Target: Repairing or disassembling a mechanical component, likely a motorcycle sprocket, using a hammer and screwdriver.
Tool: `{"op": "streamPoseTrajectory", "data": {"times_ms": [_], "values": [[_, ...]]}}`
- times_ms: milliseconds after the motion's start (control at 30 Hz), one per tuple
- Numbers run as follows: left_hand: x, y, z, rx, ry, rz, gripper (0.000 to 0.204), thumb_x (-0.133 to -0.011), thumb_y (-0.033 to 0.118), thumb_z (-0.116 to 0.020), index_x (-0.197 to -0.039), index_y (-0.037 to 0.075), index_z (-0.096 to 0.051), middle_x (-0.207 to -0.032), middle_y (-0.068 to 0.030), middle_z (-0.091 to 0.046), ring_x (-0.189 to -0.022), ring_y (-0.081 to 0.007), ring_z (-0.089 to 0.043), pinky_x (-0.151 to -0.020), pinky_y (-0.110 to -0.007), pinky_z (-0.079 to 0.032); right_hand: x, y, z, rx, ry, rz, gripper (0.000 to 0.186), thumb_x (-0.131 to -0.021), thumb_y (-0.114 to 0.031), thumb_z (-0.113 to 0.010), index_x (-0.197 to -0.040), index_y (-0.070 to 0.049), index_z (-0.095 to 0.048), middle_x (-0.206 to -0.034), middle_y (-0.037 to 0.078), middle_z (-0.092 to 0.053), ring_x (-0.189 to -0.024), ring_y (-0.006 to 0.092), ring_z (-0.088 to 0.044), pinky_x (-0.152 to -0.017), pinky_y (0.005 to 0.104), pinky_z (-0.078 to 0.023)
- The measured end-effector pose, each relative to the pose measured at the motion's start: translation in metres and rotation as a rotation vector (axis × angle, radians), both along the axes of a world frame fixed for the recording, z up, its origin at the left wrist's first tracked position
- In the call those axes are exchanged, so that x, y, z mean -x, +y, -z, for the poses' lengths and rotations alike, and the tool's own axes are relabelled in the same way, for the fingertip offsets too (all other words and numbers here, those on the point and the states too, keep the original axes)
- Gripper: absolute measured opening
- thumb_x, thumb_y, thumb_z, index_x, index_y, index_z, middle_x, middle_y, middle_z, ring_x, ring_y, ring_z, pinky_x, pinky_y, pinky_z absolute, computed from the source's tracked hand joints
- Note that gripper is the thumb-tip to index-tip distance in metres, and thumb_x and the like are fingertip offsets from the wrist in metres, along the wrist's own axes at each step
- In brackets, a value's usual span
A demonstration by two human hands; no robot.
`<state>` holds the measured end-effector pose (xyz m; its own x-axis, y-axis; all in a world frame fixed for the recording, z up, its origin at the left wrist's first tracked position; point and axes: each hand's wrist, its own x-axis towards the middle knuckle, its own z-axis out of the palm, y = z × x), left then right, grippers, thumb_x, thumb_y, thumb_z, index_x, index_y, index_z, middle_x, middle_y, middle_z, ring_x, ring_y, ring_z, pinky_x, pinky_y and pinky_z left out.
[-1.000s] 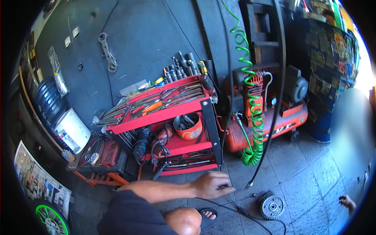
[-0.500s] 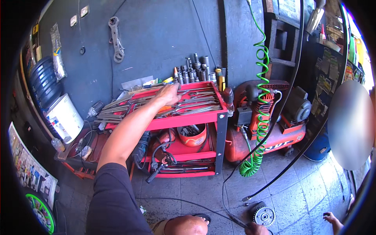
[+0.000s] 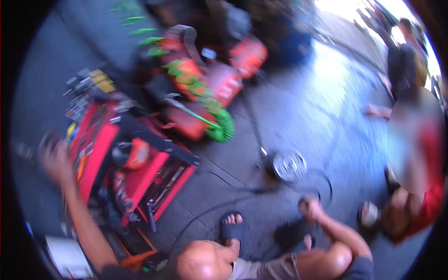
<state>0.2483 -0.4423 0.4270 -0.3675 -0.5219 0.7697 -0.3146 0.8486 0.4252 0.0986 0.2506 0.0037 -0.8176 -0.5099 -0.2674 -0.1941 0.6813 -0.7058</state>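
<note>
Swung rightward since half a second ago, our view blurs — our left hand [image 3: 55, 161] reaches the red tool cart [image 3: 100, 149] at left, fingers indistinct; right hand [image 3: 310, 207] rests fisted near a metal disc [image 3: 289, 165] — we judge tool-picking underway.

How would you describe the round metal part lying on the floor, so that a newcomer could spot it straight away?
Start at the red tool cart on the left, then look right across the grey floor. The round metal part lies there by a black cable, beyond the right hand. It is the only shiny silver disc.
</note>
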Motion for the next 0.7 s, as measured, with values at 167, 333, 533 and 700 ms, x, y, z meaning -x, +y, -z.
{"op": "streamPoseTrajectory", "data": {"times_ms": [167,333,533,700], "values": [[-0.008,0.223,0.079,0.043,-0.388,0.534,0.065,-0.094,0.021,-0.061,-0.147,-0.007,-0.036,-0.120,-0.0182,-0.059,-0.108,-0.0246,-0.063,-0.095,-0.037,-0.052,-0.064,0.084,0.065,-0.066,0.118,0.879,0.026,-0.093,-0.019,-0.059,-0.105,0.003,-0.067,-0.098,0.023,-0.068,-0.094,0.0379,-0.067,-0.086,0.0451,-0.051],[0.073,0.355,0.226,-0.626,-1.105,0.958,0.047,-0.077,0.008,-0.072,-0.122,0.001,-0.061,-0.100,-0.0124,-0.067,-0.089,-0.0208,-0.067,-0.081,-0.034,-0.055,-0.137,0.128,0.044,-0.389,0.233,0.872,0.037,-0.092,-0.020,-0.062,-0.121,0.002,-0.063,-0.115,0.024,-0.063,-0.105,0.0408,-0.062,-0.094,0.0476,-0.049],[0.123,0.474,0.337,-1.308,-1.084,1.030,0.029,-0.089,0.010,-0.070,-0.114,0.004,-0.057,-0.097,-0.0028,-0.061,-0.088,-0.0115,-0.061,-0.080,-0.030,-0.054,-0.076,0.006,-0.049,0.477,-0.146,0.455,0.061,-0.090,-0.019,-0.069,-0.143,0.001,-0.047,-0.132,0.026,-0.057,-0.123,0.0401,-0.057,-0.105,0.0495,-0.045],[0.164,0.508,0.371,-1.223,-0.937,1.001,0.028,-0.091,0.014,-0.072,-0.114,0.000,-0.064,-0.103,-0.0043,-0.065,-0.087,-0.0100,-0.062,-0.077,-0.025,-0.052,-0.029,-0.010,-0.042,0.434,0.046,0.540,0.046,-0.093,-0.013,-0.065,-0.135,0.002,-0.051,-0.111,0.027,-0.065,-0.096,0.0448,-0.067,-0.085,0.0478,-0.055]]}}
